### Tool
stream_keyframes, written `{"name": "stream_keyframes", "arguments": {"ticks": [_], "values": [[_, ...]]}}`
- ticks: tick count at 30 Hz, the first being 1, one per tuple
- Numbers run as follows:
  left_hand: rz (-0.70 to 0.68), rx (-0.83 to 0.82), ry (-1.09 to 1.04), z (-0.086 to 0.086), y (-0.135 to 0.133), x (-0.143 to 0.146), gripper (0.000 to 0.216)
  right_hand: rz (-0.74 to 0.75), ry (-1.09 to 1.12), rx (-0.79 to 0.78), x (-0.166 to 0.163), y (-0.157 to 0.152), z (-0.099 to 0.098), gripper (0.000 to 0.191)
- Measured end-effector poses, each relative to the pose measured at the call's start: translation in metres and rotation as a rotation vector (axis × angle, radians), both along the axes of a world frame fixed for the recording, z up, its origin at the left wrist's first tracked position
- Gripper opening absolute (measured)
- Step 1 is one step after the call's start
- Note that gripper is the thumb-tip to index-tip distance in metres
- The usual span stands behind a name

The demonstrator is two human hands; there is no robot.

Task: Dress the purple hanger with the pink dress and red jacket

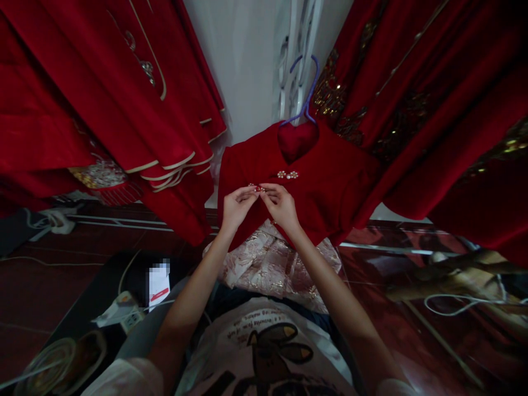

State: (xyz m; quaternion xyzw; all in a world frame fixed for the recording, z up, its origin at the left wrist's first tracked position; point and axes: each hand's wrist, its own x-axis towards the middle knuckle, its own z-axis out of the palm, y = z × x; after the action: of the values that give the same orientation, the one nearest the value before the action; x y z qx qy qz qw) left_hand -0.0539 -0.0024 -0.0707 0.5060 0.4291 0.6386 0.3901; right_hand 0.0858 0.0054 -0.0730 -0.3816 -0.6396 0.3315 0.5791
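Now, left fingers (246,192) and right fingers (273,190) pinch a red ornament (259,188) between their tips, over the red garment (330,181).

Left hand (239,205) and right hand (282,205) pinch an ornament (259,188) on red cloth (330,181).

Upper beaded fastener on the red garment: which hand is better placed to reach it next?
Probably the right hand: it sits just below the upper beaded fastener, while the left hand is farther away. Both pinch a small beaded piece.

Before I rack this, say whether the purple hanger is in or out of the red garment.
In: the purple hanger passes into the red garment at the neckline, its hook outside.
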Motion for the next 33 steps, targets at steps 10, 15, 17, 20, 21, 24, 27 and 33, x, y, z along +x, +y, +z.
{"name": "stream_keyframes", "arguments": {"ticks": [10, 15, 17, 20, 21, 24, 27, 33], "values": [[0.046, 0.017, 0.099, -0.004, 0.003, -0.006, 0.028, -0.089, -0.076, 0.026, -0.002, -0.002, 0.004, 0.016], [0.022, 0.038, 0.114, -0.002, 0.002, -0.006, 0.031, -0.087, -0.114, 0.057, 0.0, -0.005, 0.009, 0.015], [0.005, 0.039, 0.157, -0.001, 0.003, -0.006, 0.03, -0.084, -0.123, 0.064, 0.001, -0.005, 0.01, 0.015], [0.024, 0.043, 0.181, 0.0, 0.005, -0.008, 0.031, -0.054, -0.109, 0.067, 0.003, -0.006, 0.01, 0.015], [0.029, 0.045, 0.178, 0.0, 0.005, -0.008, 0.032, -0.044, -0.098, 0.067, 0.004, -0.006, 0.009, 0.015], [0.007, 0.058, 0.193, 0.0, 0.005, -0.009, 0.031, -0.044, -0.086, 0.067, 0.005, -0.006, 0.008, 0.015], [-0.003, 0.094, 0.263, 0.001, 0.003, -0.009, 0.028, -0.061, -0.095, 0.068, 0.004, -0.006, 0.006, 0.015], [0.014, 0.105, 0.303, 0.002, 0.002, -0.011, 0.024, -0.081, -0.068, 0.074, 0.001, -0.006, 0.005, 0.015]]}}
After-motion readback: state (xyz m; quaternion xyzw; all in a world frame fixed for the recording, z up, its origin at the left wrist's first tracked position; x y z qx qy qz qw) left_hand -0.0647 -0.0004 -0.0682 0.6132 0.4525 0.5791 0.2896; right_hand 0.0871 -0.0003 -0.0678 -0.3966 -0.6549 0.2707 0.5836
